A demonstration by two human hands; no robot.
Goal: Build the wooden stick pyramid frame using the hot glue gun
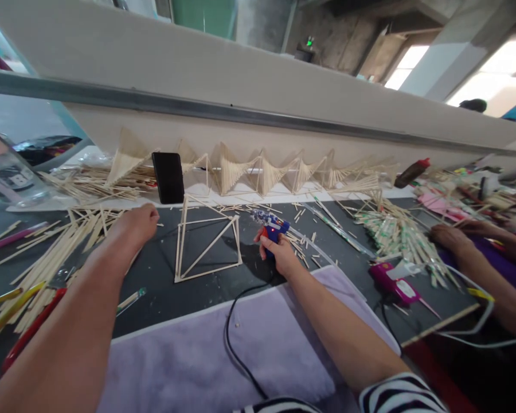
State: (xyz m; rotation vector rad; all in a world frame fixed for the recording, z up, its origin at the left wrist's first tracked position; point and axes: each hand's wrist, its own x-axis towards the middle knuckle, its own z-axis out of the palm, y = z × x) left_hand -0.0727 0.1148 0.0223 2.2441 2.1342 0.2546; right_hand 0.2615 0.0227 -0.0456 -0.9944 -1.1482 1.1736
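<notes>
My right hand point(279, 252) is wrapped round the handle of a blue glue gun point(277, 226), its nozzle pointing left, a clear glue stick point(313, 248) out of its back and a black cord running down. Left of it, a frame of thin wooden sticks point(207, 248) with a diagonal stands on the dark tabletop. My left hand point(140, 225) is closed, left of the frame and over loose wooden sticks point(47, 264). Whatever its fingers hold, if anything, is hidden.
A black phone point(168, 178) leans at the back, beside a row of twisted stick structures point(262, 171). Pliers point(34, 321) lie at left. A lilac towel point(223, 355) covers the front edge. At right are a magenta glue gun point(394, 283), wrapped sticks point(395, 232) and another person's hands point(453, 236).
</notes>
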